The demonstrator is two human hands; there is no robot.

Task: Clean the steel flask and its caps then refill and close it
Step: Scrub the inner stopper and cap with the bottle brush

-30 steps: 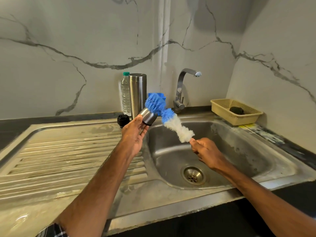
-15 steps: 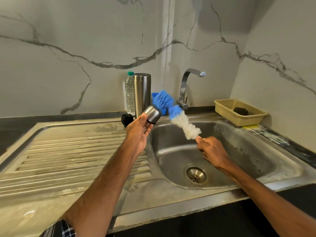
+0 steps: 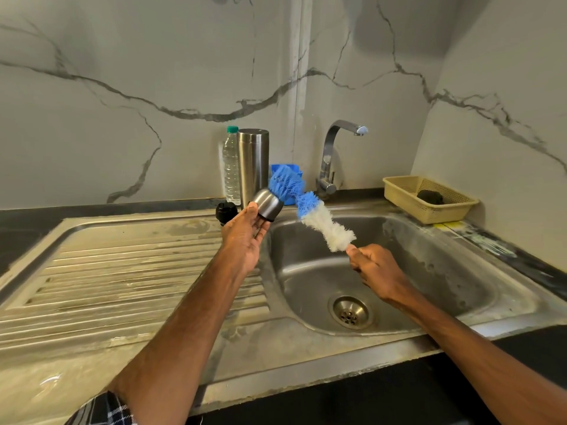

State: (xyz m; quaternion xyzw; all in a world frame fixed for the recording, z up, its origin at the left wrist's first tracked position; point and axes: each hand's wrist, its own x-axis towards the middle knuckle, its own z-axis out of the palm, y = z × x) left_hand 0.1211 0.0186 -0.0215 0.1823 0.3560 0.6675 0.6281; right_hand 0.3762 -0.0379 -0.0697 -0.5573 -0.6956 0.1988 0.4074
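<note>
One flask (image 3: 253, 167), shiny and upright, is standing at twelve o'clock from the left hand (image 3: 245, 237), whose fingers are pinching one steel cap (image 3: 268, 204); one black cap (image 3: 226, 212) is lying at nine o'clock from that. The right hand (image 3: 372, 266) is gripping one brush (image 3: 313, 213), its blue tip seemingly touching the steel cap
</note>
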